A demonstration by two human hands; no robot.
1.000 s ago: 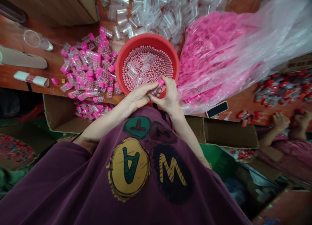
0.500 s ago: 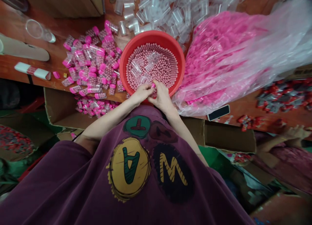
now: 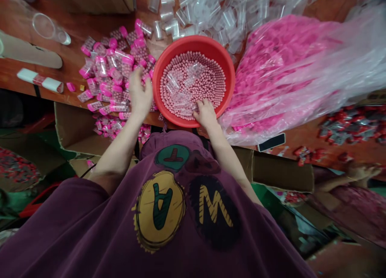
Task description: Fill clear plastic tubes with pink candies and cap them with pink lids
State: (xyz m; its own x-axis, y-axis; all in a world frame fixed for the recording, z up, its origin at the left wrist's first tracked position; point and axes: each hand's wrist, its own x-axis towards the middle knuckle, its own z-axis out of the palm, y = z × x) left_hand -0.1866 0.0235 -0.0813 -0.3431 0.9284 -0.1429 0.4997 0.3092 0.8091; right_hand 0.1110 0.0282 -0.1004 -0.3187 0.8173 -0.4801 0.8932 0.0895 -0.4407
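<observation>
Left hand point(image 3: 139, 94): fingers spread, released, over the heap of pink-capped vials point(image 3: 116, 75). Right hand point(image 3: 205, 113): curled in red basin point(image 3: 229, 75) among pink beads point(image 3: 208, 83); grasp cannot be told.

You get soft, even overhead light, mild glare on the plastic bag point(image 3: 301, 69), strong wide-angle bending and blur at edges.

Left hand point(image 3: 139, 94) spread flat over the pile of pink-capped vials point(image 3: 116, 75), just left of the red basin point(image 3: 224, 59). Right hand point(image 3: 206, 114) inside the basin's near edge, fingers down in the pink beads point(image 3: 208, 79), touching clear vials point(image 3: 183, 105) lying there. Bag of pink caps point(image 3: 280, 65) right of it.
</observation>
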